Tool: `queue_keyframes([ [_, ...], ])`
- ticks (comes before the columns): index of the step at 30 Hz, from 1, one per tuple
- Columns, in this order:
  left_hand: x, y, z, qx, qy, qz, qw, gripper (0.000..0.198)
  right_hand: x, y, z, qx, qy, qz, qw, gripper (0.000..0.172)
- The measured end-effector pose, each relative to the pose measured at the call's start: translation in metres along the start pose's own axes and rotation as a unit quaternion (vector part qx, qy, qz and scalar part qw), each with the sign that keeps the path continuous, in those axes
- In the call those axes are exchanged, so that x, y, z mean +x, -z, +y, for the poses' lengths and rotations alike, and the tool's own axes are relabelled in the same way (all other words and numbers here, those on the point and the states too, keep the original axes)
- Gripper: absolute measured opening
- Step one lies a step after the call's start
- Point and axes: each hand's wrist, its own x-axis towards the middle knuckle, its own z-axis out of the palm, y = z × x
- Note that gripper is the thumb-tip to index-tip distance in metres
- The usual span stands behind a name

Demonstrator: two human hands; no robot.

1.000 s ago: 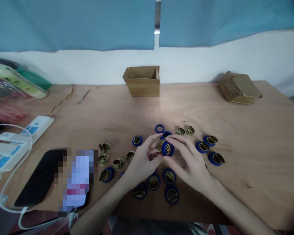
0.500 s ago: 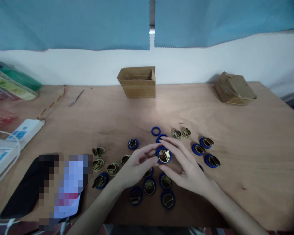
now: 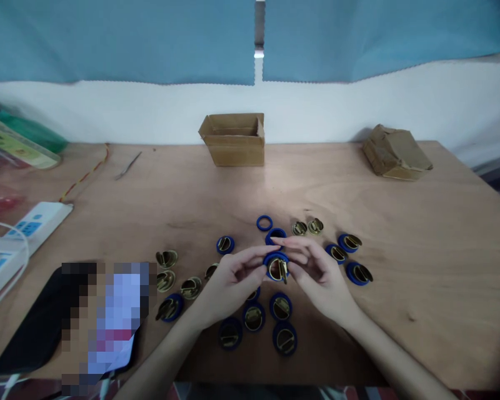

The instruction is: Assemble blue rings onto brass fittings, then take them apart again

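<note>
Pinching blue-rimmed piece (image 3: 276, 269) btwn L hand (image 3: 231, 283) & R hand (image 3: 327, 280), w/ fingers curled close. Showing round gold-col. ctr, w/ shiny flap (image 3: 284, 272) on R-hand side. Covering pt of its edge w/ fingertips, also near side of thick blue ring (image 3: 275, 233) just beyond; can't make out fine detail.

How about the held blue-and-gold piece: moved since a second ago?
Yes: the held blue-and-gold piece shifted slightly downward in view, away from the loose blue ring.

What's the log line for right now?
left hand: holds blue-rimmed gold piece; right hand: holds same piece; farther back: open cardboard box
</note>
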Motion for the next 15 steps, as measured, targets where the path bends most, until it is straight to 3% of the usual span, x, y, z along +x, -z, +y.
queue_keyframes([
  [6,-0.0022,0.0019,-0.0004,0.056,-0.010,-0.015,0.998,0.030,0.0020,0.0076,-0.0059,-0.007,-0.064,-0.036,0.997,0.039],
  [15,-0.0020,-0.0014,-0.0030,-0.067,0.021,-0.008,0.997,0.043,0.0039,0.0048,-0.0011,0.018,-0.071,-0.002,0.997,0.030],
])
